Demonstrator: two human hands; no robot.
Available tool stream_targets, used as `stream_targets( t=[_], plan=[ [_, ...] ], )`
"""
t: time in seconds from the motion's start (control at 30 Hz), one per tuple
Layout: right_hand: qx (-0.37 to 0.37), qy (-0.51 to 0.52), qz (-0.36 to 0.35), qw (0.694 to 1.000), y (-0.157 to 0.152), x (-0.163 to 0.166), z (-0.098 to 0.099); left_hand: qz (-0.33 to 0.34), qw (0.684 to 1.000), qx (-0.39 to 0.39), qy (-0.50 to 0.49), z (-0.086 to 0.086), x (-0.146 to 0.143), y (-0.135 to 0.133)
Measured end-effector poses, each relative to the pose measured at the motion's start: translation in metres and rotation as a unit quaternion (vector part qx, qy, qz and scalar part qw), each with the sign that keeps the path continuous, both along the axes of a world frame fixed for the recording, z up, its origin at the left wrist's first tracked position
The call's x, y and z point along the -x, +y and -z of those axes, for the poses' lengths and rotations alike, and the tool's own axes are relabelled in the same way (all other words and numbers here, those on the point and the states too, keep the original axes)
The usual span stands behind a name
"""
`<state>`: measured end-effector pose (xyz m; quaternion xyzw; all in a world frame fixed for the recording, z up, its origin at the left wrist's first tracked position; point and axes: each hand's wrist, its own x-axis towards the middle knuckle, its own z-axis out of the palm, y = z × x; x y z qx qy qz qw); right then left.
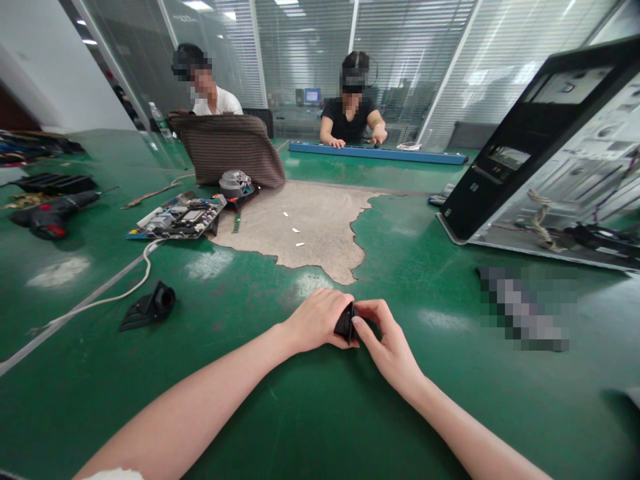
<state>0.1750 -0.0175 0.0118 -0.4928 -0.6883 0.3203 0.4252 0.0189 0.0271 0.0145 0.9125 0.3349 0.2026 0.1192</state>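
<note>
Between my two hands is a small black plastic part (344, 324), held just above or on the green table. My left hand (320, 319) wraps round it from the left, with the fingers over its far side. From the right, my right hand (383, 337) pinches its edge between thumb and fingers. Much of the part is hidden by my hands, so its exact kind cannot be made out. To the left lies a black plastic bracket with a round opening (153, 305), apart from both hands.
An open computer case (480, 147) stands at the right. A circuit board (183, 217), a cooling fan (235, 183) and a power drill (53, 215) lie at the left. A white cable (143, 280) crosses the table. Two people sit across, one at a long blue bar (375, 153).
</note>
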Motion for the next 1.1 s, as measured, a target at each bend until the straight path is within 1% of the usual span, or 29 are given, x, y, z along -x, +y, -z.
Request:
stream_targets(
  t=[0.17,0.3,0.37,0.47,0.57,0.63,0.77,0.83,0.97,1.1],
  plan=[
    [0.024,-0.058,-0.014,0.998,-0.0064,-0.0016,-0.0023,0.0,1.0,0.004,0.002,-0.0001,0.0011,0.0007],
    [-0.038,-0.057,-0.022,0.997,-0.0093,-0.0033,-0.0017,0.002,1.0,0.002,0.011,0.0009,0.0018,0.0012],
    [-0.052,-0.039,-0.017,0.998,-0.008,-0.0035,0.0,0.005,1.0,-0.003,0.01,0.001,0.0016,0.001],
    [-0.035,0.0,-0.001,0.999,-0.0041,-0.003,0.0031,0.001,1.0,-0.004,0.003,0.0003,0.0005,0.0004],
    [-0.019,0.014,0.006,1.0,-0.0015,-0.0019,0.0039,-0.001,1.0,0.004,0.002,-0.0006,-0.0003,-0.0001],
    [-0.008,0.007,0.003,1.0,-0.0019,-0.0014,0.0024,0.002,1.0,0.007,0.003,-0.0009,-0.0003,-0.0001],
    [0.016,-0.042,-0.02,0.999,-0.0057,-0.002,-0.0024,0.002,1.0,0.003,0.002,-0.0004,0.0009,0.0004],
    [0.006,-0.054,-0.029,0.998,-0.0079,-0.0029,-0.0036,0.003,1.0,0.0,0.005,-0.0001,0.0015,0.0006],
    [-0.042,-0.036,-0.031,0.998,-0.0087,-0.0042,-0.001,0.003,1.0,-0.001,0.009,0.0,0.0013,0.0005],
    [-0.044,-0.001,-0.009,0.999,-0.0038,-0.0029,0.0037,0.002,1.0,0.001,-0.002,-0.0001,0.0001,0.0002]
  ],
)
